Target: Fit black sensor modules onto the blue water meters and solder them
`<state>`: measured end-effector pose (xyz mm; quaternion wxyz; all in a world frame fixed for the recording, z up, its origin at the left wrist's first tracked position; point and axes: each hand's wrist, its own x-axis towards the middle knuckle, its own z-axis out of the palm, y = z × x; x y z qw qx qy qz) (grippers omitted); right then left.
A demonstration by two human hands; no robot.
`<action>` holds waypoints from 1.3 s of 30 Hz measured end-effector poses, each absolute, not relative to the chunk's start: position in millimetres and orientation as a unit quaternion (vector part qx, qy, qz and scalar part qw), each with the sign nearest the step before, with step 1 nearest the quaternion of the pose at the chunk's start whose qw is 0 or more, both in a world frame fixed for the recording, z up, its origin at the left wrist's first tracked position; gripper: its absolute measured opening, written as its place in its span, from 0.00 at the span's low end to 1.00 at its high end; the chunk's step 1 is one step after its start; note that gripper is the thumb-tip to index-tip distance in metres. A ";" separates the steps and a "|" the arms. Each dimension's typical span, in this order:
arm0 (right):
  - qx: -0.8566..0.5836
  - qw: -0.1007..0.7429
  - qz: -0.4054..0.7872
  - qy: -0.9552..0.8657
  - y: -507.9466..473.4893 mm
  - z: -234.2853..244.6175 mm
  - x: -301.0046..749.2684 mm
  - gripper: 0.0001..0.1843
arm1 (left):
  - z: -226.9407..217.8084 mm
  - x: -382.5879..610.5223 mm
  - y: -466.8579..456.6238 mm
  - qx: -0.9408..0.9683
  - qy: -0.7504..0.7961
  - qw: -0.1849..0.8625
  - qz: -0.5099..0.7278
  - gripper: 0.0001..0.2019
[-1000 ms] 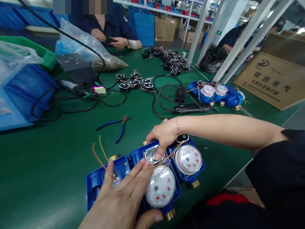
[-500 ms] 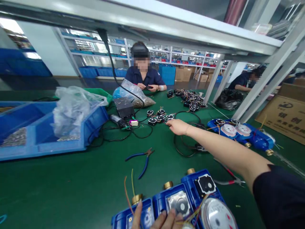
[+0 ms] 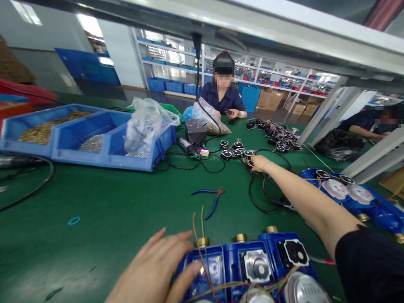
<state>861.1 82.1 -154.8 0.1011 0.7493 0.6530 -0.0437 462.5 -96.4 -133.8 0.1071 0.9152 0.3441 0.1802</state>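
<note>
My right hand (image 3: 260,163) reaches far across the table, its fingers pinched on a small black module (image 3: 248,155) with a whitish rim, at the edge of a small group of similar modules (image 3: 226,155). Close to me stand blue water meter housings (image 3: 232,261) in a row, with brass fittings, loose coloured wires and round clear-covered dials. One housing holds a silvery module (image 3: 257,266), another a black one (image 3: 295,252). My left hand (image 3: 158,265) lies at the left housing's edge, fingers spread, thumb over the housing. Blue-handled pliers (image 3: 213,198) lie open beyond the housings.
Blue bins (image 3: 104,145) with small metal parts and a plastic bag stand at left. Black cables (image 3: 259,202) loop across the table near my right arm. More blue meters (image 3: 350,191) lie at right. A co-worker (image 3: 222,92) sits opposite, beside a heap of modules (image 3: 277,134).
The view has swung left, bringing more bins into sight. My left hand has shifted from the top of the housings to their left edge. My right hand stays at the small modules.
</note>
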 end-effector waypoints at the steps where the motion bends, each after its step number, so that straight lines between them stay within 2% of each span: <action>1: 0.754 0.096 -0.038 0.649 76.9 -152.4 862.4 0.15 | -131.6 456.9 -92.6 0.890 0.402 0.136 0.164 0.15; 4: 0.770 0.059 -0.004 0.636 61.2 -130.6 867.7 0.15 | -126.1 447.5 -82.5 0.827 0.478 0.262 0.139 0.18; 9: 0.758 -0.049 0.041 0.649 26.9 -64.5 865.6 0.19 | -135.4 461.0 -64.6 0.736 0.418 0.510 0.154 0.23; 13: 0.683 -0.107 -0.016 0.722 -33.8 -30.2 824.7 0.17 | -145.1 488.9 -54.3 0.703 0.370 0.591 0.138 0.28; 18: 0.586 -0.110 -0.088 0.798 -120.2 -27.3 758.0 0.14 | -134.5 507.2 -72.2 0.654 0.335 0.651 0.189 0.23; 24: 0.509 -0.090 -0.080 0.852 -168.4 -47.2 724.5 0.13 | -119.4 498.4 -134.6 0.614 0.325 0.644 0.321 0.17; 28: 0.477 -0.085 -0.084 0.871 -177.7 -52.9 712.9 0.12 | -126.7 496.1 -149.8 0.638 0.346 0.594 0.347 0.15; 31: 0.474 -0.082 -0.069 0.874 -178.7 -51.9 709.2 0.12 | -127.7 495.2 -143.5 0.711 0.348 0.534 0.297 0.15; 36: 0.488 -0.096 -0.044 0.866 -174.5 -49.1 714.0 0.12 | -111.2 502.0 -125.9 0.859 0.291 0.402 0.126 0.09; 39: 0.492 -0.093 -0.049 0.864 -172.5 -49.1 717.4 0.13 | -101.8 511.7 -119.5 0.906 0.264 0.326 0.054 0.08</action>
